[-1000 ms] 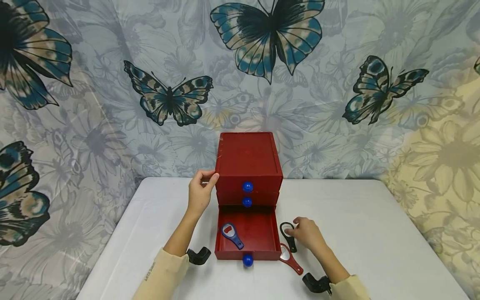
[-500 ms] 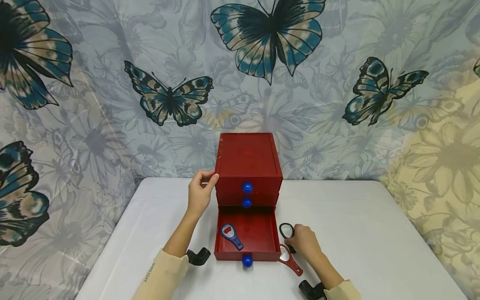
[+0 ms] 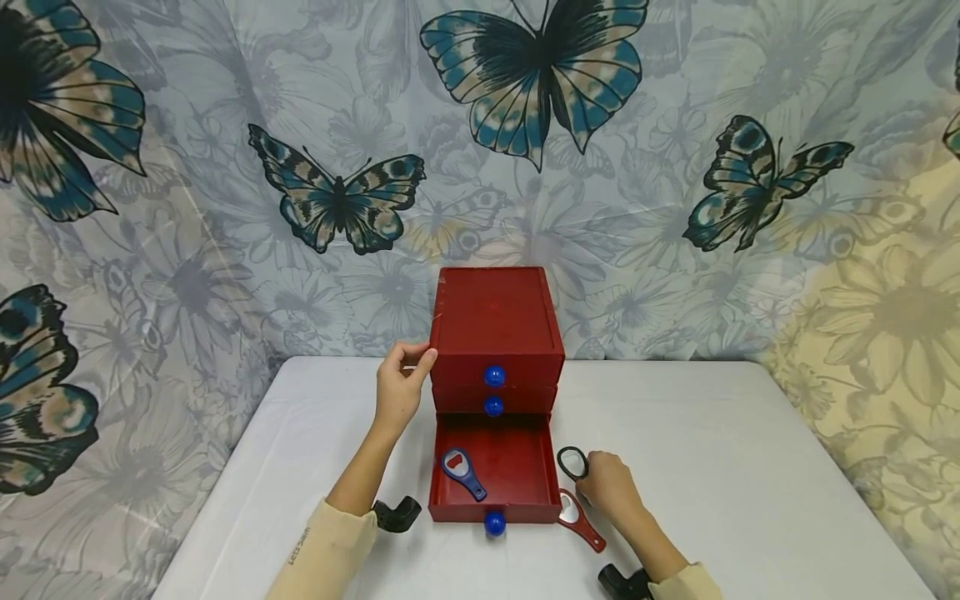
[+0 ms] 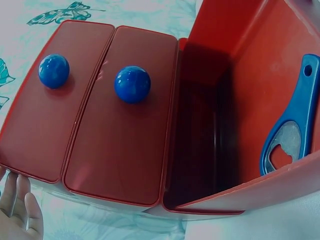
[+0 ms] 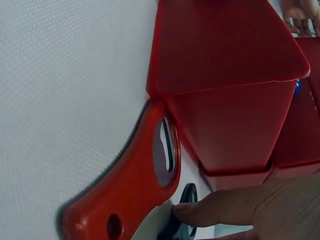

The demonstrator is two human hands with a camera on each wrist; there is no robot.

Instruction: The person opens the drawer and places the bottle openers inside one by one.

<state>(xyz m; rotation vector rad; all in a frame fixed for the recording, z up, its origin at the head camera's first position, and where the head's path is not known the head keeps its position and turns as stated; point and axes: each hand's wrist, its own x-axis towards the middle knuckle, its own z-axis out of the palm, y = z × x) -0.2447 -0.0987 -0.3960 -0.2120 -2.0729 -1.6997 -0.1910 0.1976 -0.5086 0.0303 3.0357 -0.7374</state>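
A red drawer cabinet [image 3: 495, 312] stands on the table with its bottom drawer [image 3: 525, 467] pulled out. My left hand [image 3: 400, 387] rests its fairly straight fingers against the cabinet's upper left side. Inside that drawer lies a blue bottle opener [image 3: 464, 474], whose metal insert shows in the left wrist view. To the drawer's right, my right hand [image 3: 611, 483] pinches a black bottle opener [image 3: 573, 463] by its handle, which the fingers mostly cover. A red bottle opener [image 3: 581, 521] lies on the table close by, its head at the drawer's front right corner.
Two upper drawers are closed, each with a round blue knob [image 3: 494, 377]; the pulled-out one has its own knob [image 3: 495, 523]. A white cloth covers the table [image 3: 690, 442]. Behind it hangs a butterfly-patterned cloth [image 3: 600, 250].
My right hand has come down from beside the black bottle opener's head and now pinches its handle. The opener's head has shifted very slightly. My left hand has stayed at the cabinet's side.
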